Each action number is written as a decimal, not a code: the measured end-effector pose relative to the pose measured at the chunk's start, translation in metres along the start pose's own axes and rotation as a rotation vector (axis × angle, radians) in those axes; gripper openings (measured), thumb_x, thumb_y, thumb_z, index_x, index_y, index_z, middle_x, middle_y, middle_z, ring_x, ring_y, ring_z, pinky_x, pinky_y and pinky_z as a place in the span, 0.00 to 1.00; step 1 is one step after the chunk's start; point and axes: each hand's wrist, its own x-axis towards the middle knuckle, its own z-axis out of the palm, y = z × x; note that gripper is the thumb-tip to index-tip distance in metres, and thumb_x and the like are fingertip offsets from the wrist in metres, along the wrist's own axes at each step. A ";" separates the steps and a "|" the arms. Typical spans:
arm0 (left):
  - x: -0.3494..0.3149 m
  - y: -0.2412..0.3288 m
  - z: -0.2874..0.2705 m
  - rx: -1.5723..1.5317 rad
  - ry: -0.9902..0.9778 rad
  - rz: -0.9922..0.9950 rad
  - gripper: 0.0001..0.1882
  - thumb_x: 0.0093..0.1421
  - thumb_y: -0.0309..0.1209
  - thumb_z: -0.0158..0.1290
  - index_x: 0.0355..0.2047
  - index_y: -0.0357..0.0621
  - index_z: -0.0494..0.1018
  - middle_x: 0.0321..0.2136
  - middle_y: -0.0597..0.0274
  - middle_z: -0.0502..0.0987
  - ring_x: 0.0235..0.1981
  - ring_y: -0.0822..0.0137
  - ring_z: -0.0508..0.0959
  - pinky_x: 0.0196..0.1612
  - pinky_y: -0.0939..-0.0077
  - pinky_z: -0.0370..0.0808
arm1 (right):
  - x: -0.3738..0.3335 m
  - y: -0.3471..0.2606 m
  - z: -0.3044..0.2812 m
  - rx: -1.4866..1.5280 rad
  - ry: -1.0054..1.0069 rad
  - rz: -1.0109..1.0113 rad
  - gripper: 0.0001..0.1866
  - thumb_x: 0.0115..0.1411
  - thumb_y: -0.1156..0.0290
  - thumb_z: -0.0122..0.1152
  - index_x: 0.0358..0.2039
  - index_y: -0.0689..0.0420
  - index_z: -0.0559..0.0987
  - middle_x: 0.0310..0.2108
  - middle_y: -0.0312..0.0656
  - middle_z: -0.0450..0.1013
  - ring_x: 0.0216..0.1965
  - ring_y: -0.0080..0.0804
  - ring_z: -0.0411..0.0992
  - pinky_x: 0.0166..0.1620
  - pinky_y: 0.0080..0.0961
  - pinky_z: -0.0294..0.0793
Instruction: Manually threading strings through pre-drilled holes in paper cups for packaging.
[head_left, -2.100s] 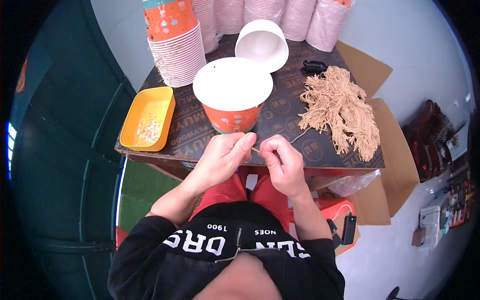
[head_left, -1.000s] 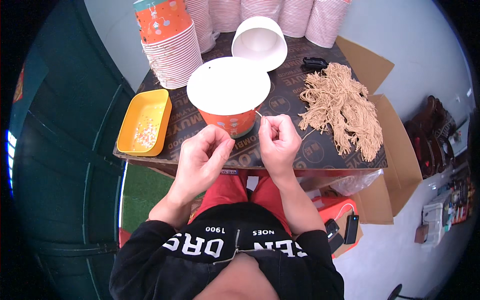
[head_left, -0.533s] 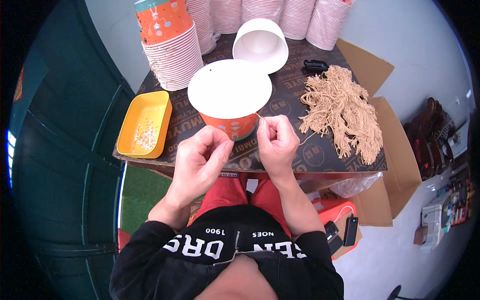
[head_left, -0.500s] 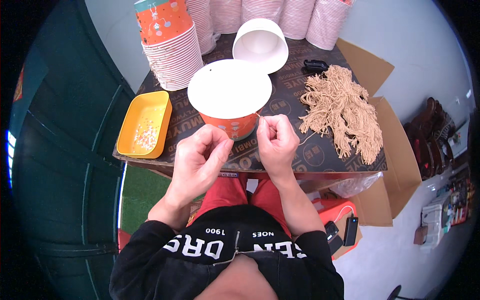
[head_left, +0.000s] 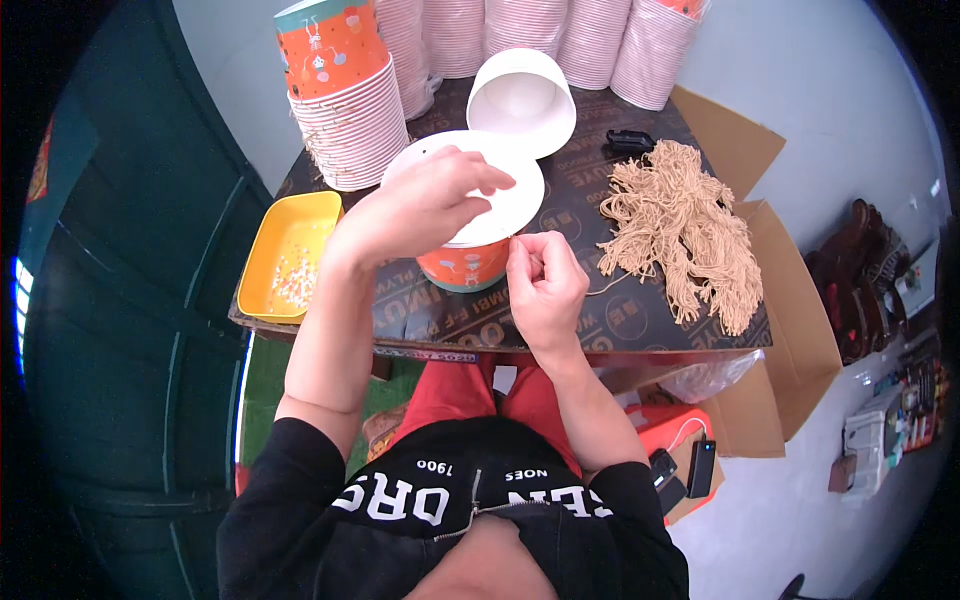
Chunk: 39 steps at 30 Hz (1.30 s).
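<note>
An orange printed paper bucket (head_left: 462, 268) with a white inside stands at the table's near middle. A small dark hole shows near its far left rim. My left hand (head_left: 425, 200) reaches over the bucket's white mouth, fingers apart and nothing visible in them; whether it touches the inside I cannot tell. At the near right rim, my right hand (head_left: 545, 285) pinches a thin tan string (head_left: 603, 290), whose loose end trails out to the right. The fingertips hide where the string meets the bucket.
A bundle of tan strings (head_left: 685, 235) lies at right, below a black object (head_left: 630, 142). Behind are a tipped white bucket (head_left: 522, 100) and stacked buckets (head_left: 350, 125). A yellow tray (head_left: 322, 212) of small pale bits sits left. An open cardboard box (head_left: 790, 320) stands right.
My left hand has moved up from in front of the bucket to over its mouth, and its fingers have spread. My right hand stays at the near right rim, still pinching.
</note>
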 end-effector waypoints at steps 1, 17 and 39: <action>0.003 0.000 0.001 0.033 -0.063 0.028 0.13 0.58 0.24 0.51 0.44 0.36 0.77 0.36 0.49 0.78 0.43 0.51 0.76 0.48 0.63 0.73 | 0.000 0.000 0.000 -0.012 0.000 -0.002 0.06 0.55 0.84 0.62 0.28 0.63 0.73 0.22 0.42 0.70 0.18 0.27 0.69 0.22 0.26 0.67; 0.016 0.003 -0.001 -0.179 -0.395 -0.238 0.08 0.56 0.26 0.51 0.30 0.33 0.77 0.23 0.53 0.78 0.27 0.62 0.78 0.34 0.69 0.74 | -0.002 -0.004 -0.012 0.007 -0.039 0.071 0.05 0.56 0.81 0.63 0.29 0.62 0.74 0.24 0.44 0.73 0.20 0.31 0.72 0.25 0.27 0.70; 0.014 0.005 0.002 -0.162 -0.369 -0.214 0.08 0.56 0.27 0.53 0.29 0.33 0.77 0.22 0.48 0.78 0.25 0.59 0.77 0.32 0.65 0.73 | 0.001 -0.008 -0.008 0.018 -0.050 0.056 0.03 0.57 0.81 0.62 0.30 0.64 0.75 0.23 0.41 0.71 0.21 0.24 0.67 0.25 0.24 0.67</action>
